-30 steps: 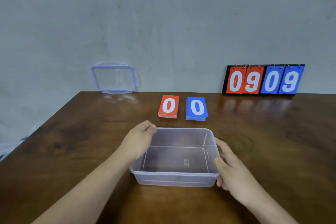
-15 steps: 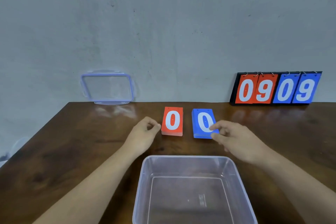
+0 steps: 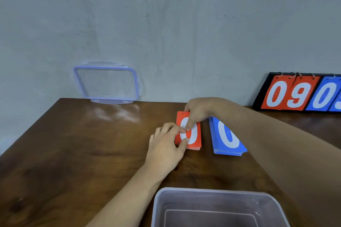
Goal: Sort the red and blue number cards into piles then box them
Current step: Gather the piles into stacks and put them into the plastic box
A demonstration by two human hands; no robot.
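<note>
A pile of red number cards (image 3: 193,138) with a white 0 on top lies on the brown table (image 3: 73,153). Both hands are on it. My left hand (image 3: 166,145) grips its left edge with fingers and thumb. My right hand (image 3: 198,114) reaches across from the right and pinches its far end and top. Just to the right lies the blue pile (image 3: 226,140), also topped with a 0, partly hidden under my right forearm. The clear plastic box (image 3: 212,206) stands with nothing in it at the near edge.
The box's clear lid with a blue rim (image 3: 106,83) leans against the wall at the back left. A black flip scoreboard (image 3: 299,94) with red and blue digits stands at the back right.
My right hand has moved left from the blue pile onto the red pile. My left hand has closed on the red pile's left edge. The view has shifted closer to the cards.
</note>
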